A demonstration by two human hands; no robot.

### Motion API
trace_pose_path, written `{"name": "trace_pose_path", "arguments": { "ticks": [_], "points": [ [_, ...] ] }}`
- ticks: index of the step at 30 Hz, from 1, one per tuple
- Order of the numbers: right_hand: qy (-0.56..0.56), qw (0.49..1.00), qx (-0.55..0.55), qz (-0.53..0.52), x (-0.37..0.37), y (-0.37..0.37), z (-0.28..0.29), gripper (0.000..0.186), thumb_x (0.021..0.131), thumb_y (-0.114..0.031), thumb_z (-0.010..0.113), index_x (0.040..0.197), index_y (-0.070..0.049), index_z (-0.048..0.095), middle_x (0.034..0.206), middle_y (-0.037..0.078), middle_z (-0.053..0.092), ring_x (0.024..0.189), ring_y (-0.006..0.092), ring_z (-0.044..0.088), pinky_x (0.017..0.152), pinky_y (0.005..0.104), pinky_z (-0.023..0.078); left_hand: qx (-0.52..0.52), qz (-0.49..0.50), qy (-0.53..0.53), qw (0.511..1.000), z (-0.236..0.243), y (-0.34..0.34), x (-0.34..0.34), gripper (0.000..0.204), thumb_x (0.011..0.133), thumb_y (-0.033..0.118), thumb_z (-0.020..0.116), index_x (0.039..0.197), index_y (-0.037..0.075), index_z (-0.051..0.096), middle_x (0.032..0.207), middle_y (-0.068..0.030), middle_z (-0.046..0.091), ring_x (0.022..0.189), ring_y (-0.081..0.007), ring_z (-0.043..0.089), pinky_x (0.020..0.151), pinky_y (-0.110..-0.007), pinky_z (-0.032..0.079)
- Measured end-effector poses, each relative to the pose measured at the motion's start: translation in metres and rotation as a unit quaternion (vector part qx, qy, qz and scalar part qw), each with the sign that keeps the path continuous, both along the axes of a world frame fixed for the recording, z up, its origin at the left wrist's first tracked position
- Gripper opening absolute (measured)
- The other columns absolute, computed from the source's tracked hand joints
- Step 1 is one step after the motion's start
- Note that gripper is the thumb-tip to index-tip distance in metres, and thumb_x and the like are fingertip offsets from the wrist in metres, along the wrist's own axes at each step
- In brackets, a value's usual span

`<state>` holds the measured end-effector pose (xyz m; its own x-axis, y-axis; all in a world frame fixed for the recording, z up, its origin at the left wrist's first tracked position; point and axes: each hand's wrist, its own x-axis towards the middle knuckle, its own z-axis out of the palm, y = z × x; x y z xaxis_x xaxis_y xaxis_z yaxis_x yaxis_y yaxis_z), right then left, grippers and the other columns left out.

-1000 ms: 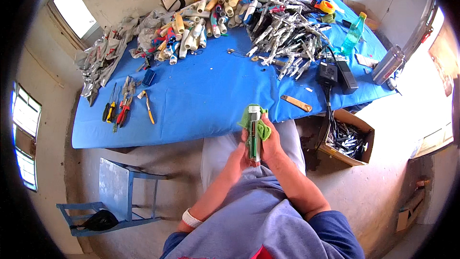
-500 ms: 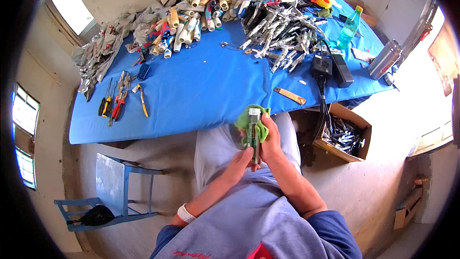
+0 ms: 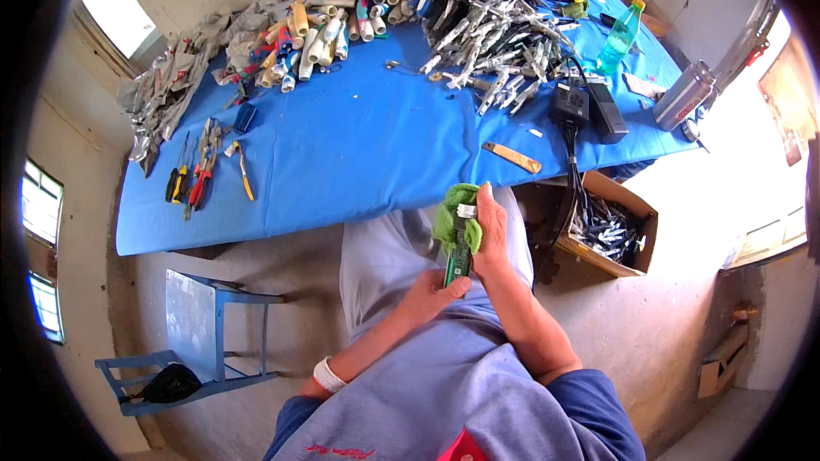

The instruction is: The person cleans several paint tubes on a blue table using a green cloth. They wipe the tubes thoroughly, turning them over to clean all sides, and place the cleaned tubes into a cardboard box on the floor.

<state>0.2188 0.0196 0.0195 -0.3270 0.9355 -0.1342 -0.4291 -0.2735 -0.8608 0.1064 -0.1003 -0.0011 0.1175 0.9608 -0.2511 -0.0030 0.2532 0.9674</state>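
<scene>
My left hand (image 3: 434, 292) grips the lower end of a narrow device with a green circuit board (image 3: 459, 260), held upright above my lap. My right hand (image 3: 490, 243) is closed on a green cloth (image 3: 448, 220) wrapped round the device's upper end, its thumb pointing up beside a small white top piece (image 3: 466, 211). The device's back and several of my fingers are hidden. Just beyond my hands is the front edge of the blue-covered table (image 3: 325, 171).
On the table are heaps of tubes (image 3: 329, 38), silvery parts (image 3: 487, 43), foil pieces (image 3: 166, 98), pliers (image 3: 203, 177), a wooden-handled blade (image 3: 511, 156), black adapters (image 3: 571, 111), a plastic bottle (image 3: 619, 43) and a metal flask (image 3: 683, 98). A cardboard box of parts (image 3: 608, 222) is low right; a blue chair (image 3: 192, 316) stands left.
My right thumb has risen along the device and the cloth now wraps more of its upper end. My left hand stays at the lower end. The view has shifted slightly.
</scene>
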Motion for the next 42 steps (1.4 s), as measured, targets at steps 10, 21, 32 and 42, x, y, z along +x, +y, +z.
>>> {"name": "trace_pose_path", "arguments": {
  "ticks": [10, 21, 32, 42],
  "points": [
    [-0.009, 1.0, -0.01, 0.025, -0.005, -0.009, 0.003, 0.066, 0.1, -0.066, 0.044, 0.107, -0.004, 0.064, 0.082, 0.007, 0.068, 0.061, 0.0153, 0.064, 0.052, 0.0281, 0.052, 0.012, 0.0, 0.021, 1.0, -0.018, -0.003, -0.001, 0.048, 0.094, 0.045, 0.069, 0.07, 0.005, 0.058, 0.067, 0.0057, 0.05, 0.067, -0.0071, 0.044, 0.058, -0.031, 0.038],
    [-0.046, 0.999, 0.005, -0.005, -0.005, -0.009, -0.003, 0.068, 0.107, -0.056, 0.032, 0.099, 0.002, 0.067, 0.086, 0.009, 0.071, 0.07, 0.0157, 0.068, 0.064, 0.0283, 0.056, 0.02, -0.033, 0.025, 0.999, -0.011, 0.0, -0.005, 0.05, 0.092, 0.047, 0.07, 0.072, 0.003, 0.058, 0.068, 0.0027, 0.051, 0.07, -0.0077, 0.045, 0.059, -0.031, 0.039],
    [-0.113, 0.988, 0.093, -0.038, -0.015, -0.016, -0.008, 0.047, 0.106, -0.04, 0.047, 0.099, 0.0, 0.069, 0.09, 0.009, 0.07, 0.074, 0.0153, 0.066, 0.065, 0.0282, 0.053, -0.031, -0.032, -0.007, 0.999, -0.018, 0.002, 0.002, 0.056, 0.099, 0.057, 0.056, 0.075, 0.007, 0.058, 0.065, 0.0006, 0.052, 0.064, -0.0099, 0.051, 0.057, -0.03, 0.042],
    [-0.135, 0.983, 0.112, -0.056, -0.006, -0.011, 0.003, 0.048, 0.104, -0.045, 0.055, 0.078, -0.005, 0.06, 0.066, -0.004, 0.054, 0.061, 0.0056, 0.051, 0.053, 0.026, 0.043, -0.027, -0.076, 0.069, 0.994, -0.014, 0.001, -0.004, 0.042, 0.095, 0.045, 0.066, 0.079, 0.006, 0.063, 0.07, 0.0007, 0.059, 0.066, -0.0103, 0.052, 0.061, -0.03, 0.043]
  ]
}}
